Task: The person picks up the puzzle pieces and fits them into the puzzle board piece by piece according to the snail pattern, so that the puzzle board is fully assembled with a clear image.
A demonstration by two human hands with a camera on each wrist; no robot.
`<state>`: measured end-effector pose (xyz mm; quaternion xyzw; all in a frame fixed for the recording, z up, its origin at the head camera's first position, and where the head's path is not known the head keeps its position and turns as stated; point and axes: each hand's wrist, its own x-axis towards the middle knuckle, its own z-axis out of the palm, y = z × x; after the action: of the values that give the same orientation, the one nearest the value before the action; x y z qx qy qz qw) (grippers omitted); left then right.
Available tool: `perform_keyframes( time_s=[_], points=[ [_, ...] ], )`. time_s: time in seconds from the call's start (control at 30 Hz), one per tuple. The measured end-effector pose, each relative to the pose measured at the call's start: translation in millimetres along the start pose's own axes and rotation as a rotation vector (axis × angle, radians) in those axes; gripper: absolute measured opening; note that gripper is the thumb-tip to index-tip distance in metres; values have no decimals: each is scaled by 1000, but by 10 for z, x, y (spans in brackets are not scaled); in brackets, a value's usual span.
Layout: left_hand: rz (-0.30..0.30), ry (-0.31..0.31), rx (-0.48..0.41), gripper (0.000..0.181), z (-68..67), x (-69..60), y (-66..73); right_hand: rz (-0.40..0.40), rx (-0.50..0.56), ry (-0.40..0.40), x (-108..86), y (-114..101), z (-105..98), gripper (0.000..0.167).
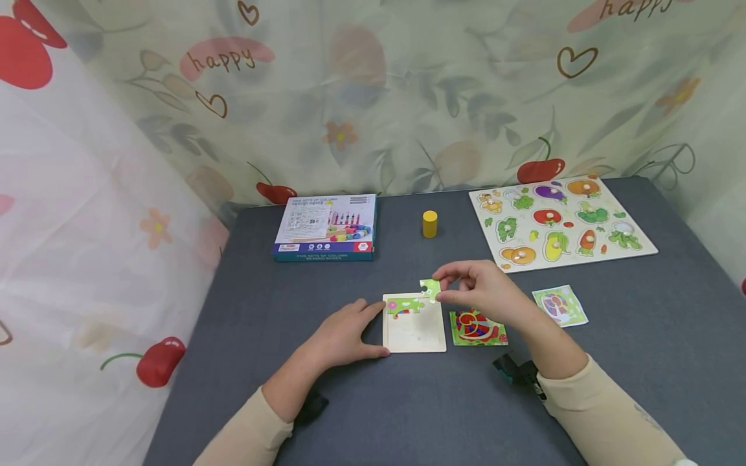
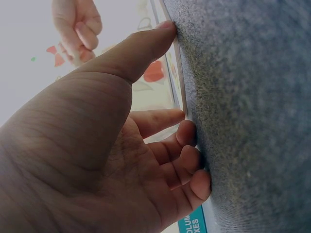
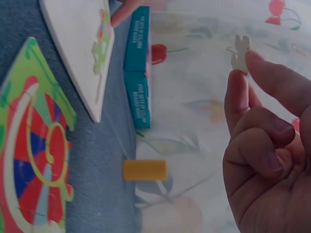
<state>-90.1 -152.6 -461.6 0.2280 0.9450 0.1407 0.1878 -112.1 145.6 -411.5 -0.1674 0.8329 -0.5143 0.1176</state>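
One green puzzle piece [image 1: 430, 288] is being pinched in the grip of the right hand [image 1: 480, 289] in the head view, hovering by the upper right corner of the wooden tray [image 1: 415, 336]. A short strip of joined pieces [image 1: 406, 305] is already lying along the tray's upper left; the wide lower part is showing bare, so the work is seemingly only at its beginning. The left hand [image 1: 348, 331] is resting its spread grip against the tray's left edge, apparently steadying it. Just right of the tray, a patch of red and green pieces [image 1: 478, 327] is lying on the counter [image 1: 245, 285], probably making up most of what is left to place; their number is proving too small to count. A picture card [image 1: 561, 305] is lying farther right.

In the left wrist view, thumb and index finger are touching the tray's thin edge, well apart, while the other fingers are bending toward the counter. The tray's inside is not showing here, so progress is going unseen.

In the right wrist view, the pinched piece is standing nearly edge-on, apart from the tray. The strip is covering only some of the tray's floor, and the red and green pieces are showing joint lines, suggesting several are waiting.
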Motion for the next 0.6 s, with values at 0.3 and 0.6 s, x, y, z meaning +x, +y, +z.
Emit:
perform_keyframes(
  time_s=[0.3, 0.6],
  points=[
    [-6, -8, 2, 93, -2, 8, -6, 72, -34, 17, 104, 134, 170, 28],
    [-3, -2, 2, 93, 22, 12, -25, 125, -45, 26, 150, 255, 312, 26]
  ],
)
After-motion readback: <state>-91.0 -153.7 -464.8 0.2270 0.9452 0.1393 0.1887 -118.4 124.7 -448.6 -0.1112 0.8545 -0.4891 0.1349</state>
